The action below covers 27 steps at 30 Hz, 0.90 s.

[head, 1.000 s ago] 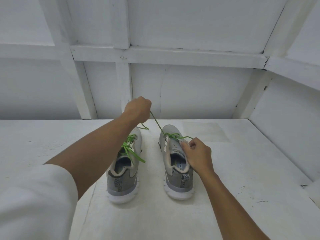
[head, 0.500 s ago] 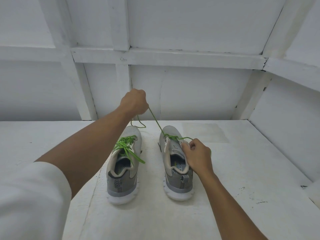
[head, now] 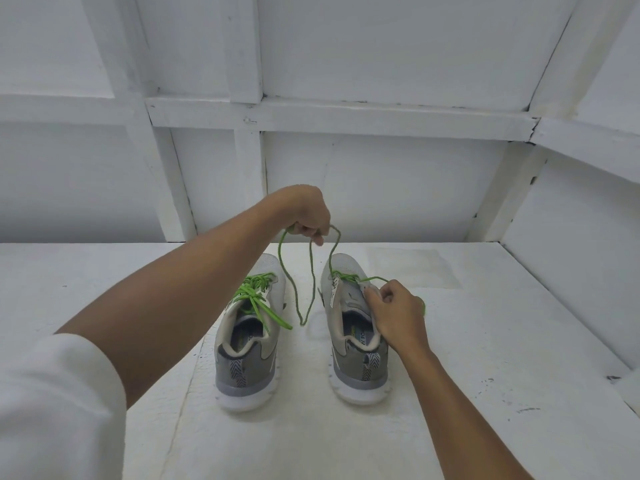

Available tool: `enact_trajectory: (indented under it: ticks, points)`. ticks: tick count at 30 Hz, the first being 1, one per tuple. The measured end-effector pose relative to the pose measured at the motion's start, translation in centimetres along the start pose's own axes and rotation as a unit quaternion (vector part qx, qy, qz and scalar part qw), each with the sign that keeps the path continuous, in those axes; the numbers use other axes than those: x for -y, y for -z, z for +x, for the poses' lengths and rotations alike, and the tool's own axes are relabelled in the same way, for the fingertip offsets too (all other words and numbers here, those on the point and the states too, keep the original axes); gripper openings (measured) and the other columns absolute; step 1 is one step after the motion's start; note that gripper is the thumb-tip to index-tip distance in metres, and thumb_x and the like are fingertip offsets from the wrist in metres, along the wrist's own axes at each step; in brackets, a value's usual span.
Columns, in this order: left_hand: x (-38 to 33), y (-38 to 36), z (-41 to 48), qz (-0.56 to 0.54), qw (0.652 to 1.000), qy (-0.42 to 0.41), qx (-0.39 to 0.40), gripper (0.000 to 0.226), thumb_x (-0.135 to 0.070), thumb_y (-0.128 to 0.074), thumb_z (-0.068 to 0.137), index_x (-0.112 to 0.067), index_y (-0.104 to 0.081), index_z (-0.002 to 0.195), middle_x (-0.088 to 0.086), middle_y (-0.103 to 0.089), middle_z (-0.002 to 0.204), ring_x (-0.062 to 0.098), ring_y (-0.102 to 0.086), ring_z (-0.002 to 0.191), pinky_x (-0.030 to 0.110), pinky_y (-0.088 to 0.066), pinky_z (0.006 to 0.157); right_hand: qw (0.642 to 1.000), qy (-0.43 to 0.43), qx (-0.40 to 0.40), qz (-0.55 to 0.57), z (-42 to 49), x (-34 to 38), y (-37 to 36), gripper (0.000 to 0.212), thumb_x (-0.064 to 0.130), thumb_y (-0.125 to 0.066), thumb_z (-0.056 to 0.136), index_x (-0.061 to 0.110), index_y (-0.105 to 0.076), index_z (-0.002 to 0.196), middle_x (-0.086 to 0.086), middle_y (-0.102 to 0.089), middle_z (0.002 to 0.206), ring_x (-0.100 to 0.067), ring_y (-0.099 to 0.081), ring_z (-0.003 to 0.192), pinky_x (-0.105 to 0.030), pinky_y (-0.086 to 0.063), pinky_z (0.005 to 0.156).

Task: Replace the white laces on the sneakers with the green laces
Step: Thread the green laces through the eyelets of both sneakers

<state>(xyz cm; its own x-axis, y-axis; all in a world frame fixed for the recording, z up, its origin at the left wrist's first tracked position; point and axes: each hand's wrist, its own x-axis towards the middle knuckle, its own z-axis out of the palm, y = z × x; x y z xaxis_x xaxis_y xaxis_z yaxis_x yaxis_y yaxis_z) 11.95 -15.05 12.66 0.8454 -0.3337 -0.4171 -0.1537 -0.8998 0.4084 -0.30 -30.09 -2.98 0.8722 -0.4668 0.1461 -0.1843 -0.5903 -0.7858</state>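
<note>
Two grey sneakers stand side by side on the white surface, heels toward me. The left sneaker [head: 247,355] carries a bright green lace tied over its tongue. The right sneaker [head: 356,355] has a green lace [head: 294,292] threaded only through its front eyelets. My left hand [head: 304,216] is raised above and between the toes, gripping that lace, which hangs from it in a long slack loop down between the shoes. My right hand [head: 394,313] pinches the right sneaker's upper edge by the eyelets, with the lace's other end running under its fingers.
White panelled walls [head: 381,188] close the back and the right side [head: 571,289]. The white painted surface [head: 311,438] extends toward me in front of the shoes. My white sleeve [head: 59,403] fills the lower left corner.
My left hand has drawn the lace up and through, so a long slack loop now hangs from it between the shoes. My right hand stays on the right sneaker.
</note>
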Motion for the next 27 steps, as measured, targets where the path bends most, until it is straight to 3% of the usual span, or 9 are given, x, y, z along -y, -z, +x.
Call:
enact_trajectory:
  ticks: [3, 5, 6, 7, 10, 15, 17, 22, 27]
  points:
    - [0.5, -0.3, -0.4, 0.112, 0.993, 0.033, 0.027, 0.026, -0.018, -0.049, 0.101, -0.007, -0.06, 0.079, -0.003, -0.064, 0.07, 0.009, -0.029, 0.046, 0.018, -0.026, 0.041, 1.0, 0.005, 0.012, -0.012, 0.1, 0.1, 0.2, 0.031, 0.039, -0.057, 0.094, 0.012, -0.054, 0.079, 0.001, -0.058, 0.075, -0.012, -0.051, 0.066, -0.026, -0.039, 0.055]
    - [0.7, -0.3, -0.5, 0.101, 0.994, 0.033, -0.001, 0.02, -0.011, -0.04, 0.102, -0.01, -0.06, 0.107, 0.002, -0.07, 0.081, 0.011, -0.03, 0.047, 0.018, -0.027, 0.04, 0.999, 0.006, 0.027, -0.02, 0.1, 0.2, 0.3, 0.031, 0.04, -0.057, 0.094, 0.012, -0.054, 0.08, 0.002, -0.058, 0.075, -0.009, -0.05, 0.064, -0.023, -0.038, 0.053]
    - [0.7, -0.3, -0.4, 0.078, 0.996, 0.029, -0.018, 0.028, -0.006, -0.035, 0.101, -0.004, -0.057, 0.118, 0.008, -0.072, 0.091, 0.012, -0.03, 0.047, 0.02, -0.026, 0.042, 0.999, 0.005, 0.034, -0.023, 0.2, 0.3, 0.4, 0.031, 0.039, -0.057, 0.094, 0.012, -0.055, 0.08, 0.002, -0.058, 0.075, -0.008, -0.05, 0.064, -0.022, -0.037, 0.053]
    - [0.8, -0.2, -0.4, 0.061, 0.997, 0.018, -0.034, 0.031, -0.002, -0.032, 0.098, 0.002, -0.055, 0.118, 0.013, -0.071, 0.097, 0.013, -0.029, 0.047, 0.021, -0.026, 0.044, 0.999, 0.002, 0.041, -0.025, 0.3, 0.4, 0.5, 0.031, 0.039, -0.058, 0.093, 0.011, -0.056, 0.081, 0.001, -0.059, 0.075, -0.009, -0.05, 0.065, -0.022, -0.038, 0.053]
    - [0.8, 0.0, -0.3, 0.046, 0.997, -0.019, -0.053, 0.026, -0.002, -0.034, 0.092, 0.001, -0.06, 0.089, 0.014, -0.061, 0.09, 0.018, -0.036, 0.053, 0.025, -0.03, 0.049, 0.997, -0.006, 0.069, -0.043, 1.1, 0.7, 0.9, 0.026, 0.037, -0.06, 0.09, 0.012, -0.06, 0.086, 0.005, -0.058, 0.078, -0.008, -0.051, 0.068, -0.021, -0.038, 0.056]
    - [0.4, -1.2, 0.1, 0.027, 0.997, -0.058, -0.031, 0.024, -0.004, -0.045, 0.095, 0.0, -0.068, 0.091, 0.005, -0.055, 0.069, 0.014, -0.044, 0.049, 0.021, -0.032, 0.045, 0.984, -0.02, 0.138, -0.113, 3.0, 2.1, 1.2, 0.024, 0.037, -0.061, 0.086, 0.014, -0.063, 0.094, 0.003, -0.059, 0.087, -0.017, -0.057, 0.081, -0.032, -0.047, 0.071]
    - [0.1, -1.9, 0.3, -0.001, 0.996, -0.085, -0.022, 0.027, 0.001, -0.043, 0.095, -0.001, -0.07, 0.1, 0.005, -0.055, 0.073, 0.015, -0.047, 0.06, 0.02, -0.036, 0.049, 0.978, -0.029, 0.154, -0.141, 4.0, 2.7, 0.9, 0.027, 0.037, -0.061, 0.084, 0.011, -0.064, 0.093, -0.003, -0.063, 0.089, -0.022, -0.061, 0.083, -0.035, -0.05, 0.072]
    - [-0.1, -4.8, 1.6, -0.049, 0.989, -0.116, -0.08, 0.019, -0.004, -0.06, 0.089, -0.009, -0.073, 0.103, 0.008, -0.073, 0.095, 0.015, -0.065, 0.077, 0.027, -0.057, 0.072, 0.949, -0.055, 0.222, -0.218, 5.8, 3.7, 0.1, 0.025, 0.031, -0.058, 0.086, 0.01, -0.05, 0.075, -0.007, -0.056, 0.077, -0.022, -0.054, 0.062, -0.026, -0.043, 0.053]
    - [1.2, -8.8, 3.5, -0.071, 0.986, -0.109, -0.108, 0.017, -0.008, -0.064, 0.086, -0.01, -0.075, 0.099, 0.007, -0.073, 0.102, 0.02, -0.066, 0.094, 0.027, -0.053, 0.08, 0.96, -0.124, 0.228, -0.108, 6.2, 2.9, 0.1, 0.02, 0.012, -0.049, 0.088, 0.008, -0.044, 0.07, -0.01, -0.047, 0.069, -0.022, -0.045, 0.058, -0.024, -0.037, 0.049]
